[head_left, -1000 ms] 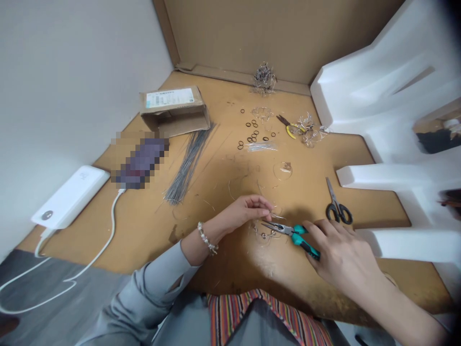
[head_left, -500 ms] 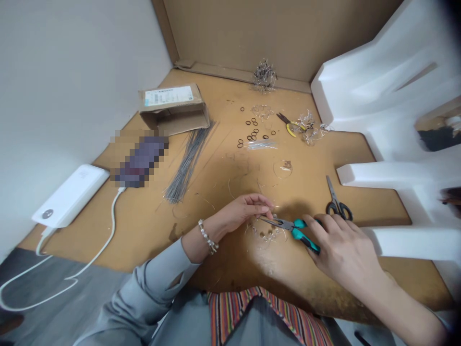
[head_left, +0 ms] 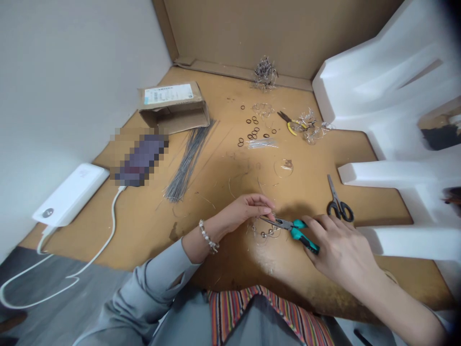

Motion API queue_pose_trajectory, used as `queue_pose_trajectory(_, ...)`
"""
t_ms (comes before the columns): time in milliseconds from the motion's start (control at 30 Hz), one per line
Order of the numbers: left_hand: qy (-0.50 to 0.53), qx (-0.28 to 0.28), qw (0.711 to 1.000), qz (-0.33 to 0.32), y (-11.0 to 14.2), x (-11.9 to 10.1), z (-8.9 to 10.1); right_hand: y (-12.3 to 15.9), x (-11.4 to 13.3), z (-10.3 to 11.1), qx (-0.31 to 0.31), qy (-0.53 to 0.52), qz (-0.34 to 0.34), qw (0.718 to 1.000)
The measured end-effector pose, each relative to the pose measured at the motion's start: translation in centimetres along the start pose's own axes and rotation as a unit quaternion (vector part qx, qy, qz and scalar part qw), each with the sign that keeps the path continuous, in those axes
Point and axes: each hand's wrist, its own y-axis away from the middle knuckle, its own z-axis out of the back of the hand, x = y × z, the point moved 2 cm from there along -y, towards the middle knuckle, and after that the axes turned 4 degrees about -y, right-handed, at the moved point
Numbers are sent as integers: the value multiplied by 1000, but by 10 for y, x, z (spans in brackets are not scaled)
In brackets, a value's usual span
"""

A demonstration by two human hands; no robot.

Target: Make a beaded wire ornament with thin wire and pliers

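My right hand (head_left: 336,242) is wrapped round the teal-and-black handles of long-nose pliers (head_left: 297,230). Their jaws point left and reach the fingertips of my left hand (head_left: 252,210). Thumb and fingers of that hand pinch together at the plier tips on part of a beaded wire piece (head_left: 264,234). Thin wire and several small round beads of this piece hang just below the jaws. Exactly where the jaws grip is too small to tell. Black-handled scissors (head_left: 338,206) lie beyond my right hand.
A bundle of grey wires (head_left: 189,163) lies beside an open cardboard box (head_left: 175,108). Black rings (head_left: 254,132), yellow-handled pliers (head_left: 291,125) and tangled wire (head_left: 265,74) are farther back. A white power bank (head_left: 72,194) is cabled at left; a white moulded form (head_left: 374,173) stands at right.
Both hands stay nearly in place, with the pliers still at the left fingertips. The beaded wire piece has shifted slightly, and its beads show more clearly. The view has tilted very slightly.
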Motion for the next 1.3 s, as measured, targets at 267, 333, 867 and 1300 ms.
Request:
queue_pose_trajectory(267,10,12,1000,15,1,-3,-1,3,-7,-16,-12,-26,2,1000)
queue_pose_trajectory(333,11,8,1000,19,1,-3,0,4,-8,-18,-16,-31,3,999)
queue_pose_trajectory(867,-40,-71,997,2,9,-13,-11,7,-6,-29,-22,-48,-30,998)
queue_pose_trajectory(1300,-4,-156,988,-5,10,-4,-12,9,0,-30,-42,-40,-50,997)
